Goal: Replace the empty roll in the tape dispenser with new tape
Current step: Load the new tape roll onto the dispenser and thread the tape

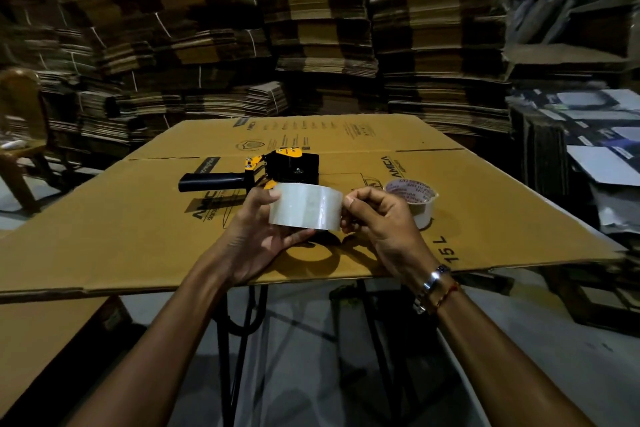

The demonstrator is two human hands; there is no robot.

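A: Where is the new tape?

B: You hold the roll (306, 206) in the air over the near half of the cardboard (138, 218), just in front of the dispenser (277, 168). Your left hand (254, 232) cups it, thumb on top, fingers closed under the rim. Your right hand (377, 218) pinches its right edge, likely feeling for the loose end; the view is too dim to be sure.

A: How will it handle?

B: Light and stiff, I judge, but glossy and slick on the face. Grip by the side edges or through the core.

A: And the old one?

B: A thin spent roll (414, 198) lies flat on the sheet, right of the dispenser, behind your right hand.

A: Surface, room?

B: A flattened printed carton on a stand, probably springy. Stacked cartons (311, 28) wall the room; light is poor.
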